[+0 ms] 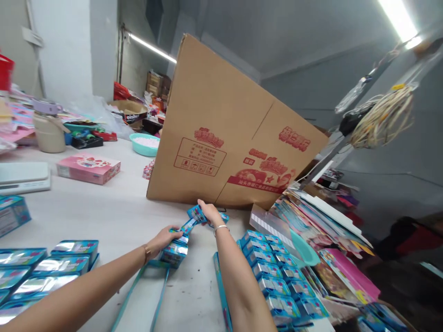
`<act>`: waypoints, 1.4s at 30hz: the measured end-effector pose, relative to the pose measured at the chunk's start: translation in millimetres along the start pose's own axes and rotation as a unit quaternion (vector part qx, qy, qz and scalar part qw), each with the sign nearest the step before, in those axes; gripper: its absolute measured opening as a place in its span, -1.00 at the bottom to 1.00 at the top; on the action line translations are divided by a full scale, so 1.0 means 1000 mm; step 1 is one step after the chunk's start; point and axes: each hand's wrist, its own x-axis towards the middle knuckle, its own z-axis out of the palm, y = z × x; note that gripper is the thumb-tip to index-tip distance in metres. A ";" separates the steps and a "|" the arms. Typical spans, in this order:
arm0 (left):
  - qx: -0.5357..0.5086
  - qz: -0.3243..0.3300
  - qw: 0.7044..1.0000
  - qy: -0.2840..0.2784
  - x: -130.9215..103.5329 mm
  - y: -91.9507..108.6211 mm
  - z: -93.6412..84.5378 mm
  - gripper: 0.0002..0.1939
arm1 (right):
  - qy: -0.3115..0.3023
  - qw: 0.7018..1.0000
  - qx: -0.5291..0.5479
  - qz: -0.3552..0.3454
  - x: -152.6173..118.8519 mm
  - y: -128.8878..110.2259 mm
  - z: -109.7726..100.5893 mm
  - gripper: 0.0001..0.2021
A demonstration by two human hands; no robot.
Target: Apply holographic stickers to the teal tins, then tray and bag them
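My right hand (209, 212) is closed on a small blue packet (196, 213) in front of the big carton. A bit of another blue packet (223, 216) shows beyond that hand. My left hand (167, 238) has its fingers round a blue packet (182, 239), just above a blue box with a clear window (175, 254). Between the two hands lies one more blue packet (188, 225), tilted. Below my left hand, an open tray with blue edges (159, 299) rests on the table. Fine print on the packets is too small to read.
A large cardboard carton (221, 115) stands tilted at the back. Rows of blue boxes (265, 269) stand at right, with more blue boxes (62, 265) at left. A pink box (88, 168), a bottle (49, 131) and a turquoise bowl (144, 146) sit farther back.
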 end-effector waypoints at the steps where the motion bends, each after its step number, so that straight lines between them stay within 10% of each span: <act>1: 0.002 0.005 1.000 0.012 0.001 -0.002 0.000 -0.23 | -0.002 1.000 -0.012 -0.013 0.006 -0.006 0.001 -0.30; 15: 0.003 0.036 0.996 0.084 -0.003 -0.002 0.013 0.05 | -0.210 0.957 -0.129 -0.153 0.018 -0.031 0.017 -0.65; 22: -0.036 0.057 0.998 0.019 -0.003 0.004 0.012 -0.18 | -0.174 0.964 -0.047 -0.194 -0.018 0.016 0.005 -0.06; 33: -0.058 0.041 0.997 -0.001 -0.013 0.015 0.013 -0.08 | -0.057 0.975 0.127 -0.171 -0.033 0.039 0.057 -0.49; 38: -0.052 0.032 0.986 0.152 -0.032 0.018 0.016 -0.15 | 0.006 0.964 0.222 -0.145 -0.027 0.052 0.069 -0.42; 42: -0.058 0.023 0.966 0.249 -0.080 -0.015 0.047 -0.09 | 0.004 0.940 0.312 -0.134 -0.021 0.052 0.082 -0.28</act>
